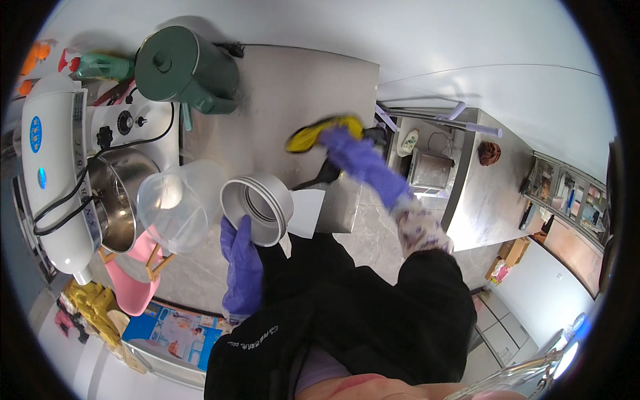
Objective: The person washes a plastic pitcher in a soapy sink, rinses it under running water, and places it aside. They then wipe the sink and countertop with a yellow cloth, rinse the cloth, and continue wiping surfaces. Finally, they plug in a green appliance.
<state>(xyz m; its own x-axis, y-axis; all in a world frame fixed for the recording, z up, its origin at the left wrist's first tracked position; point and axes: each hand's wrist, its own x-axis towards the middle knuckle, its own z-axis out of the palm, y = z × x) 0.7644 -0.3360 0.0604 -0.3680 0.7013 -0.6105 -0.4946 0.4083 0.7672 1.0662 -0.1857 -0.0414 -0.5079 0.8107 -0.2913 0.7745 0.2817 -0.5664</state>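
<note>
My left hand (242, 262), in a purple rubber glove, grips the lower left rim of nested round metal pans (257, 209), tilted with the opening facing left. My right hand (345, 145), in a matching glove with a patterned cuff, is blurred and closed on a yellow and black pad or cloth (304, 139) over the steel worktop (290, 80). Below that hand is a black utensil (325, 174), partly covered. White paper (306, 214) shows right of the pans. A clear plastic container (172, 207) stands to their left.
A white stand mixer (55, 175) with a steel bowl (122, 200) occupies the left side. Behind the hands stands a dark green kettle (185, 70), near a green pump bottle (105, 66). Pink chairs (132, 287) are lower left; another steel counter (492, 185) is at right.
</note>
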